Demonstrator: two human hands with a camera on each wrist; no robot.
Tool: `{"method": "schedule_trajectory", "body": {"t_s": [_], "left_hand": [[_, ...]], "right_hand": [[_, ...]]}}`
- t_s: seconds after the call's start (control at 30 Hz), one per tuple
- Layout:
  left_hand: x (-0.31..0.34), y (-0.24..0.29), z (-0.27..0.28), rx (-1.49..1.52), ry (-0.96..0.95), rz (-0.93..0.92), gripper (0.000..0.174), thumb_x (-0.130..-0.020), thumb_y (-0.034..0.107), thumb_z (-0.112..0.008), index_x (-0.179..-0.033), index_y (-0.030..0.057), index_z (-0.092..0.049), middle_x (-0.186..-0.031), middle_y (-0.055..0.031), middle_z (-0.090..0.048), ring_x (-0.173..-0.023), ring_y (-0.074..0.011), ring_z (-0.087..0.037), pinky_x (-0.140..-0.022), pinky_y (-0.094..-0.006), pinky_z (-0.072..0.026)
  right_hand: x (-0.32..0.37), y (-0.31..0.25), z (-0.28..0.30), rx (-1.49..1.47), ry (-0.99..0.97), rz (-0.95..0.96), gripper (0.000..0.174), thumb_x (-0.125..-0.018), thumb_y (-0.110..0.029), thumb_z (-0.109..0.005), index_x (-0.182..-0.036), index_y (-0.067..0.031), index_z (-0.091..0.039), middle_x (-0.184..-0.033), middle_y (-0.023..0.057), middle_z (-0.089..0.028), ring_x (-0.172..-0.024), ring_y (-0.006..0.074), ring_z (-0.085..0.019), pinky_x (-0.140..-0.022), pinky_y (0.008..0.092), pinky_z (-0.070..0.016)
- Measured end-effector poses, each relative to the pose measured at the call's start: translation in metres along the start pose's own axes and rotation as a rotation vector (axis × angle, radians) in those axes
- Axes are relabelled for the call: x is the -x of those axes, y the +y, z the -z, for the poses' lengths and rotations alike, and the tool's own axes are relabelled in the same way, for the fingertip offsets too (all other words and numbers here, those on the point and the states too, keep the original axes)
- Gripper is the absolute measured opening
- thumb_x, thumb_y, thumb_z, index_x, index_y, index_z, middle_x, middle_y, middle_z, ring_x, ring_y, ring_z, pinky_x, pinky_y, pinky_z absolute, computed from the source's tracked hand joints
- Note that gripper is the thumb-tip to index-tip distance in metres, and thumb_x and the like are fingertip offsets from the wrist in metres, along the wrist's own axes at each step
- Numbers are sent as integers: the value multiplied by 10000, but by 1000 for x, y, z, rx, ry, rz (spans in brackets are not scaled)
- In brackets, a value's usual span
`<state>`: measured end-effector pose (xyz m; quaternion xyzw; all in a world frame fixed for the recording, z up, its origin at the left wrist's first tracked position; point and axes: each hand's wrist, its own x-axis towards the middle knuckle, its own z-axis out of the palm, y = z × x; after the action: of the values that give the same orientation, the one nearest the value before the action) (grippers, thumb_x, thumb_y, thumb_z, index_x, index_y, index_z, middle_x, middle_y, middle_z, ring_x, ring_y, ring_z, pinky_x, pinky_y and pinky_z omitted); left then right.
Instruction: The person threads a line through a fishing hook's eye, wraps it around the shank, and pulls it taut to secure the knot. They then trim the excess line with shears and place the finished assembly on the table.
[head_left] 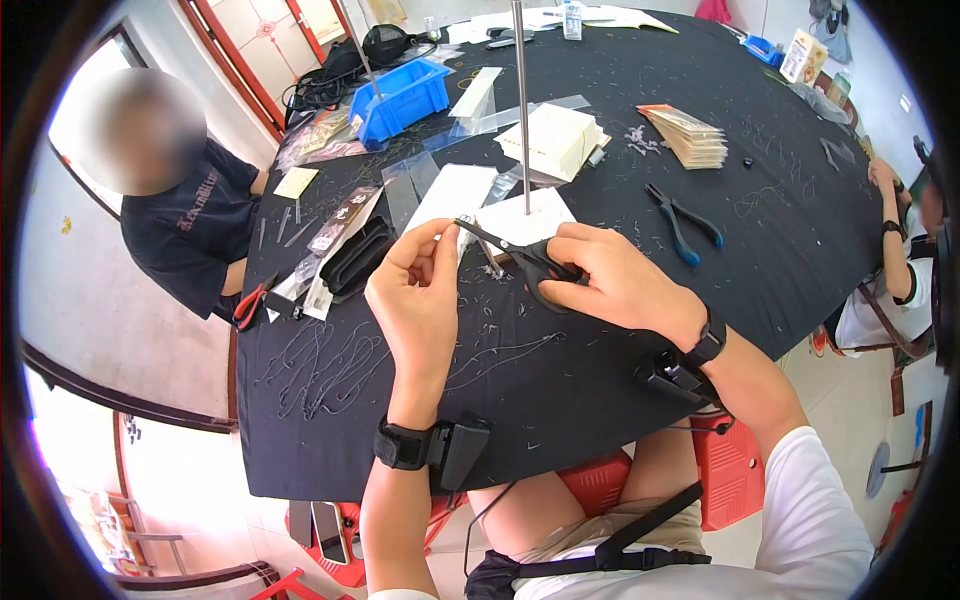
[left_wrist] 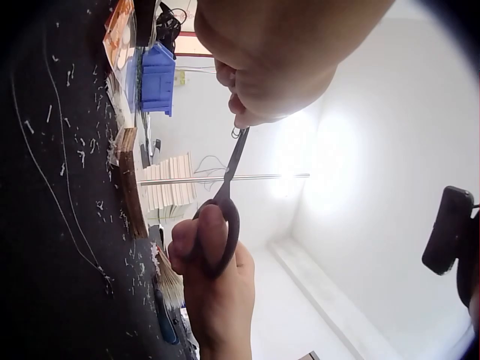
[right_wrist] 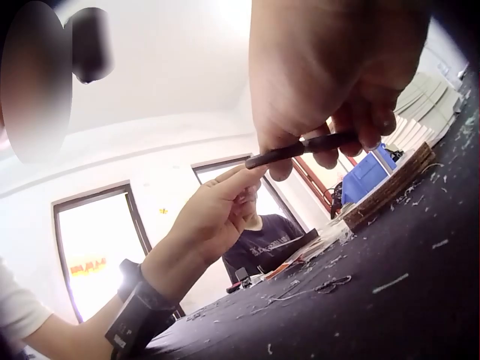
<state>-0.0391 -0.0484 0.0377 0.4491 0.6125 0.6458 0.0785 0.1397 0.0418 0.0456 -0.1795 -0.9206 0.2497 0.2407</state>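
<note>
In the head view, black scissors are gripped by my right hand, its fingers and thumb through the handles. Their blades point left to the fingertips of my left hand, where thumb and forefinger pinch something small. A small thin loop shows at those fingertips beside the blade tips in the left wrist view; the rest of it is hidden by the fingers. Below the hands, thin dark cords lie in a loose tangle on the black tablecloth.
A metal rod rises from a white-topped base just beyond the scissors. Pliers lie to the right. Behind are stacked cards and a blue bin. A person sits at the left; small clippings dot the cloth.
</note>
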Motion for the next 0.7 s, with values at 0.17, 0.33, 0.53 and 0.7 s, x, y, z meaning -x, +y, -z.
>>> {"method": "schedule_trajectory", "body": {"t_s": [0.17,0.33,0.53,0.7], "left_hand": [[1,1,1,-18,-20,17,108,-838,42,-614,-920,-22,-645,-661,41,-558,-557,9,-455,-492,-141,-327],[1,3,-1,3,-7,53,115,-838,48,-617,-916,-31,-643,-675,32,-574,-571,3,-478,-504,-138,-340],[1,2,-1,11,-4,58,122,-838,57,-620,-915,-36,-642,-678,31,-577,-580,-1,-489,-519,-139,-358],[1,4,-1,42,-12,74,128,-839,58,-619,-918,-40,-642,-688,29,-581,-589,-2,-492,-531,-137,-367]], "right_hand": [[0,0,0,-2,13,11,277,-780,-240,-613,-733,28,-558,-704,144,-504,-639,284,-524,-582,365,-422],[0,0,-1,3,16,12,274,-781,-235,-612,-733,29,-558,-702,144,-503,-635,283,-525,-577,363,-422],[0,-1,-1,-12,13,17,265,-784,-222,-609,-727,31,-555,-700,143,-505,-634,278,-526,-573,358,-423],[0,-2,0,-15,-10,1,269,-784,-224,-605,-713,30,-556,-688,145,-511,-632,284,-527,-587,366,-426]]}}
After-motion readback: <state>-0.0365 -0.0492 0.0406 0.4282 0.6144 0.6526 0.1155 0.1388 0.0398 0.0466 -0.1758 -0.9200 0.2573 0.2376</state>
